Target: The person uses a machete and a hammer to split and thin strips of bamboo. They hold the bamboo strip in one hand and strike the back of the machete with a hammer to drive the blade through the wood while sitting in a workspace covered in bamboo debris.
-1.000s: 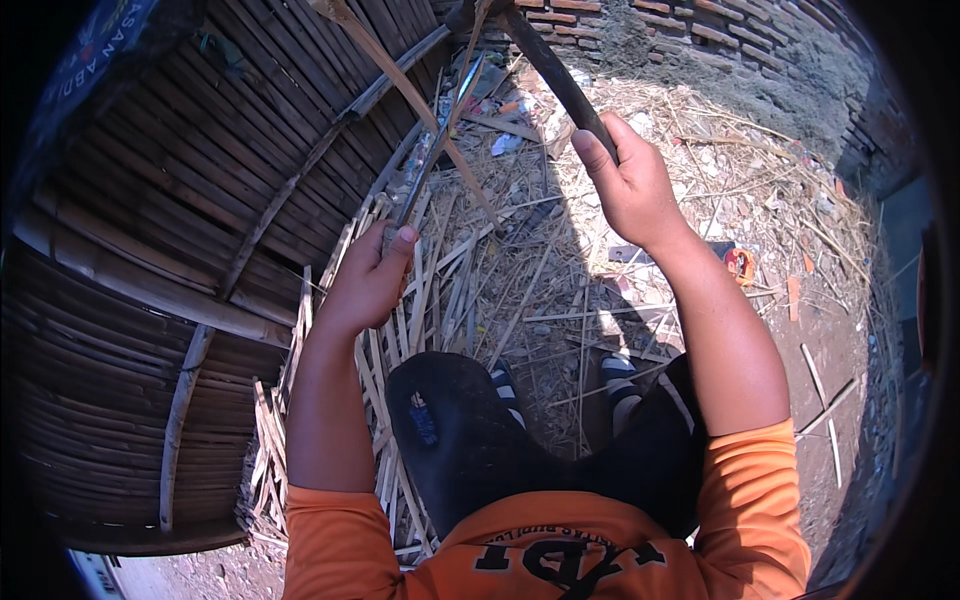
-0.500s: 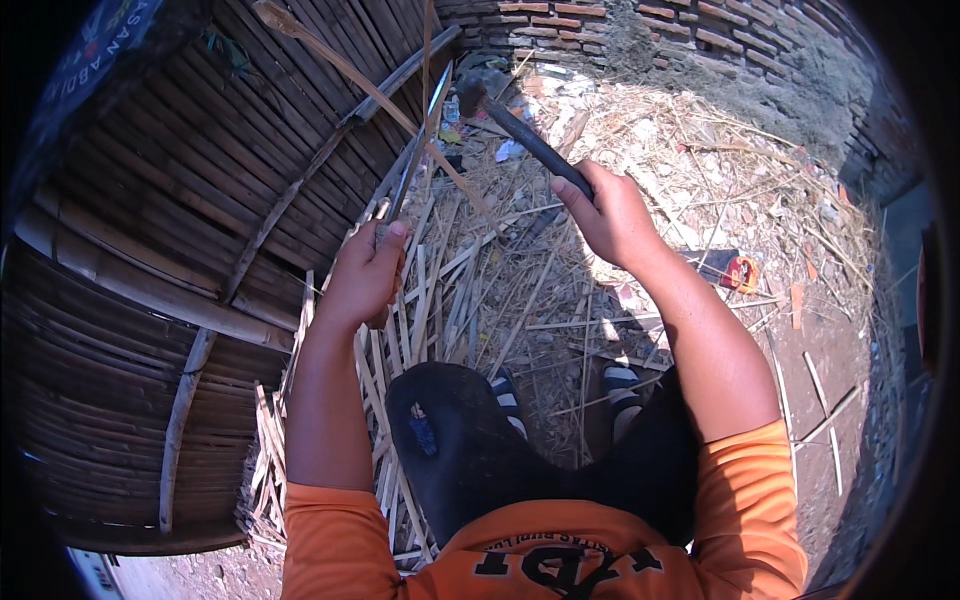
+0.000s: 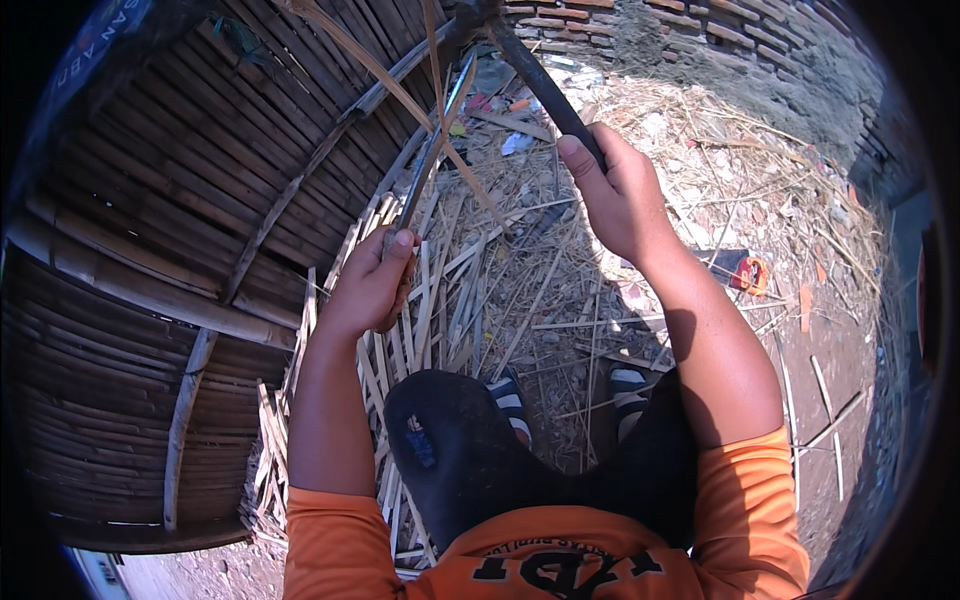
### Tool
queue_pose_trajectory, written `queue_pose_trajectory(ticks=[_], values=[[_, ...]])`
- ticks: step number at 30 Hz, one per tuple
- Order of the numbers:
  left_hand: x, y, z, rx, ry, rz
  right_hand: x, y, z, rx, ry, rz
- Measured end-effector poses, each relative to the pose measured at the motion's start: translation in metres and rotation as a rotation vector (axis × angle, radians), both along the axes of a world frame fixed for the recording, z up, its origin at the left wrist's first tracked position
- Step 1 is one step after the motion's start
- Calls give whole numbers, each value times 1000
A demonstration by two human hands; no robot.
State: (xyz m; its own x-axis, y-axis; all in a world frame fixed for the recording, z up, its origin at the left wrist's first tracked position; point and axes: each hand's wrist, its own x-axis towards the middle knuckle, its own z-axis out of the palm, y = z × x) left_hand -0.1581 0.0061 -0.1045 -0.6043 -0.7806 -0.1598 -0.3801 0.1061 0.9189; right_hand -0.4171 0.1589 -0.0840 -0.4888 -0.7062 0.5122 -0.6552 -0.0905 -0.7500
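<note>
Bamboo strip (image 3: 425, 165): thin and upright at upper centre of the frame, leaning by the woven panel.
Left hand (image 3: 368, 285): left of centre, fingers curled tight around the strip's lower end.
Right hand (image 3: 620, 195): upper centre-right, fist wrapped around a dark handle (image 3: 545, 85) that runs up toward the top edge.
Woven bamboo panel (image 3: 150, 230): fills the left side.
Ground (image 3: 740, 190): littered with loose slats and straw.
</note>
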Motion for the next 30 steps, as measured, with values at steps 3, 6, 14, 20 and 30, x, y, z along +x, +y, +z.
queue_pose_trajectory(ticks=[3, 6, 14, 20, 30], values=[[-3, -1, -3, -142, -65, 5, 5, 2, 0, -58, -16, 41], [-7, -3, -4, -226, -104, -25, -3, -6, -16, 114, 64, 27], [-19, 16, 7, -144, -172, 43, -5, 9, 5, 86, 84, 6], [-27, 22, 9, -121, -284, 64, -13, 12, -5, 51, 72, -12], [-40, 22, -9, -218, -249, 20, -25, 8, -38, 92, 67, 5]])
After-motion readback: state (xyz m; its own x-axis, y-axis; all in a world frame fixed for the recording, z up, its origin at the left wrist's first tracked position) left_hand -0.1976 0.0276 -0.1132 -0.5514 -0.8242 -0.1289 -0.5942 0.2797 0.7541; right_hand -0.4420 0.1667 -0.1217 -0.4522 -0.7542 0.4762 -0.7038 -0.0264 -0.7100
